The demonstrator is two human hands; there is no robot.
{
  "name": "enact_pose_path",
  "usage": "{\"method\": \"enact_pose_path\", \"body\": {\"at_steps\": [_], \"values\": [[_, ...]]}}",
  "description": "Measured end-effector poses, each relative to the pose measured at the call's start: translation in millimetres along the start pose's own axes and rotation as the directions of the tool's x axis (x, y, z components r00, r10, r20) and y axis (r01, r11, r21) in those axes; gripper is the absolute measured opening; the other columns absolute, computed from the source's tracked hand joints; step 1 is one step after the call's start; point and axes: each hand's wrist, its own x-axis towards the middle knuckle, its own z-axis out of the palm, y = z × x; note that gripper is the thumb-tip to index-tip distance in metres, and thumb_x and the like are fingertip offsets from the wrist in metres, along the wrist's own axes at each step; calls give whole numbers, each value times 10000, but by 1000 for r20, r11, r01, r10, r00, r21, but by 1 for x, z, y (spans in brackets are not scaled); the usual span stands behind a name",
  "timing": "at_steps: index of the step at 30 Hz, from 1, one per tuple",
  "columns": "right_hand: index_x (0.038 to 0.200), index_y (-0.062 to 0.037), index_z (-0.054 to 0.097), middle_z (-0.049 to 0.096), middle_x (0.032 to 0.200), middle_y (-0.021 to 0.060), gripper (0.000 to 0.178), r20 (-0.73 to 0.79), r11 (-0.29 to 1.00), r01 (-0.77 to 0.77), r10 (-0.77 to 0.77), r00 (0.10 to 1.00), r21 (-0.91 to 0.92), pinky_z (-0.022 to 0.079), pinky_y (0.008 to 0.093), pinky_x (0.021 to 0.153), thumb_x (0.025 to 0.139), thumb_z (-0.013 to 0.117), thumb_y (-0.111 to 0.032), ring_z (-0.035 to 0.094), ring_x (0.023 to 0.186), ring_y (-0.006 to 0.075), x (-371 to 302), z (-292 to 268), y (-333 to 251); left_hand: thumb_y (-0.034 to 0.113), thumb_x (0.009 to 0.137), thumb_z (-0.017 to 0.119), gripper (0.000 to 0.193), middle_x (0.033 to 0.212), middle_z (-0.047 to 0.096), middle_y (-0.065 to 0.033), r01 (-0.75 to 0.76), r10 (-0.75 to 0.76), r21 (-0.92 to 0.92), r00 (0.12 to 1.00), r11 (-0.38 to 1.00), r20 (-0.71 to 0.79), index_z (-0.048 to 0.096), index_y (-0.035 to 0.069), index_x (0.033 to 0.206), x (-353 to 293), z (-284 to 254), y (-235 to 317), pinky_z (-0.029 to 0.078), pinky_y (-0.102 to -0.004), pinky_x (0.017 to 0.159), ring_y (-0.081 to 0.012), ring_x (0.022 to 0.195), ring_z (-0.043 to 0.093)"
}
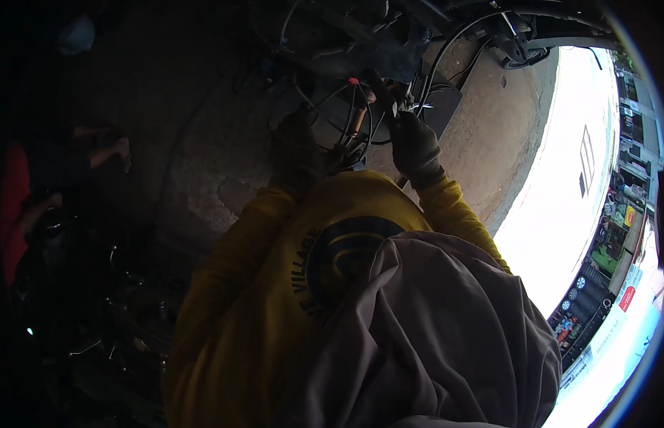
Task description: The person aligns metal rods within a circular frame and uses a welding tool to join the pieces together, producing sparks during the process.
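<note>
My left hand (295,146), in a dark work glove, is beside several black cables (350,140); deep shadow hides its fingers. To its right my right hand (416,145), also gloved, is closed round a dark, narrow piece with a bright glint on it, whose kind I cannot make out. Between the hands stands an orange-brown cylindrical piece (357,120), tilted, with cables looping round it. A small red part (354,81) shows just above. Over both hands spreads the dark underside of a vehicle-like frame (339,43), probably a motorcycle, with hoses and metal parts.
At the left, in shadow, another person's hand (122,148) and red clothing (15,207) show. Dark metal parts (110,307) crowd the lower left. A wheel (526,60) stands at the upper right, by the concrete floor (489,153). Beyond lies a glaring sunlit road (560,192).
</note>
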Motion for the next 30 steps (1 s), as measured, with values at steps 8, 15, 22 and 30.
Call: {"method": "enact_pose_path", "body": {"at_steps": [8, 15, 22, 30], "values": [[1202, -40, 640, 692, 895, 174, 230, 42, 981, -188, 186, 982, 50, 533, 367, 702, 1012, 556, -138, 689, 827, 353, 2, 3, 0, 557, 643, 838, 1061, 1338, 554, -206, -114, 122, 66, 983, 991, -138, 431, -10, 1443, 6, 3, 4, 454, -467, 997, -357, 1182, 566], [1289, -24, 589, 693, 993, 185, 306, 69, 992, 61, -53, 996, -114, 553, 367, 742, 1010, 564, -147, 691, 863, 370, 6, 0, 1, 594, 670, 811, 1054, 1373, 533, -204, -42, 46, 54, 996, 998, -78, 426, -5, 1447, 0, 5, 4, 421, -485, 1045, -363, 1228, 536], [1228, -14, 598, 673, 999, 174, 252, 49, 989, 141, -139, 989, -35, 563, 394, 732, 1003, 549, -117, 691, 877, 372, 8, 3, 14, 618, 682, 800, 1077, 1374, 527, -201, -40, 53, 165, 996, 985, -74, 393, -2, 1464, 1, 11, 2, 413, -497, 1053, -365, 1232, 531], [1183, -30, 614, 659, 1016, 188, 214, 66, 990, 117, -112, 992, -78, 556, 405, 720, 993, 559, -114, 686, 892, 379, 10, 1, 6, 552, 642, 854, 1107, 1366, 529, -202, -23, 28, 111, 999, 994, -40, 380, -8, 1470, -1, 8, 4, 416, -485, 1055, -369, 1230, 534]]}}
